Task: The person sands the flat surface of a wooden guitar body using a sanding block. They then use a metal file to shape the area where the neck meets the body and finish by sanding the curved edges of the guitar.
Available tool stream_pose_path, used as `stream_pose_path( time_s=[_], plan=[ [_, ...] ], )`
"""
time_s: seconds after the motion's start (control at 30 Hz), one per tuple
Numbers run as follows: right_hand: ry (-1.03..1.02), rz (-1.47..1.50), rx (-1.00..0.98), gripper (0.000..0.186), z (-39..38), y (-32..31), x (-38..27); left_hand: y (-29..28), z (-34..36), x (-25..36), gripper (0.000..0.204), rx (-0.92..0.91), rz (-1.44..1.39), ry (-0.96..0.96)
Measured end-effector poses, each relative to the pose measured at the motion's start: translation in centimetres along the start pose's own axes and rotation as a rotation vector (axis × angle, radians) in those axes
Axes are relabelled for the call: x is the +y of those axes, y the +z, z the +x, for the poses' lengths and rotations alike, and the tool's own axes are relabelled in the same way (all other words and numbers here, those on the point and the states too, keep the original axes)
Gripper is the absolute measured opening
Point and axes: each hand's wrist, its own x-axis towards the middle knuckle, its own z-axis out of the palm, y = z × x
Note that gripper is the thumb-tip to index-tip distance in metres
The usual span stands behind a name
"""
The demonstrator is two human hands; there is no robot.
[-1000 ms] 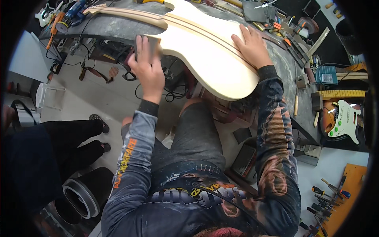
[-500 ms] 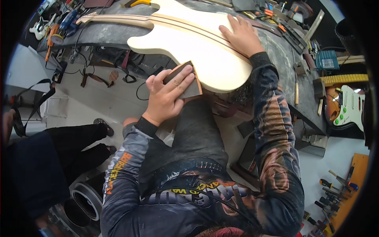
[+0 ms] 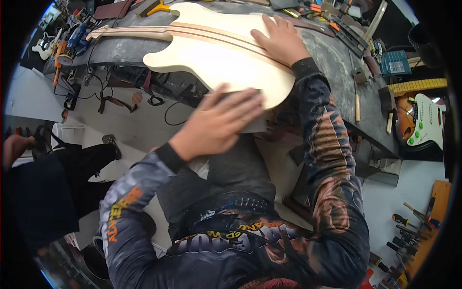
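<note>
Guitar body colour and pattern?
Guitar body: cream, with tan and dark-brown lengthwise stripes; best seen in the head view.

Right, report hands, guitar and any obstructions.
Left hand blurred, holding flat grey block. Right hand spread on pale wooden guitar. Yellow-handled tool near its far horn.

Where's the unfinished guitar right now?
In the head view, the unfinished guitar lies at upper centre, neck pointing left, overhanging the grey workbench, with the right hand on it.

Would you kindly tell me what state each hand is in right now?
Left hand: blurred, holding a sanding block at the guitar body's near edge.
Right hand: open, resting on the guitar body, grasping nothing.
</note>
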Motion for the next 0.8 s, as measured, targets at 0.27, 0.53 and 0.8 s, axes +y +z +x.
stream_pose_path(
  time_s=[0.27,0.53,0.8],
  plan=[
    [-0.086,0.020,-0.014,0.072,0.2,-0.1,3.2,-0.4,1.2,0.5,0.078,-0.021,0.051,0.079],
    [-0.377,-0.097,0.018,0.055,2.8,0.5,4.6,2.3,4.7,3.0,0.065,0.239,-0.121,0.072],
    [-0.217,0.090,-0.073,0.055,3.6,1.7,6.6,5.2,3.4,3.2,0.063,0.408,0.031,0.036]
  ],
)
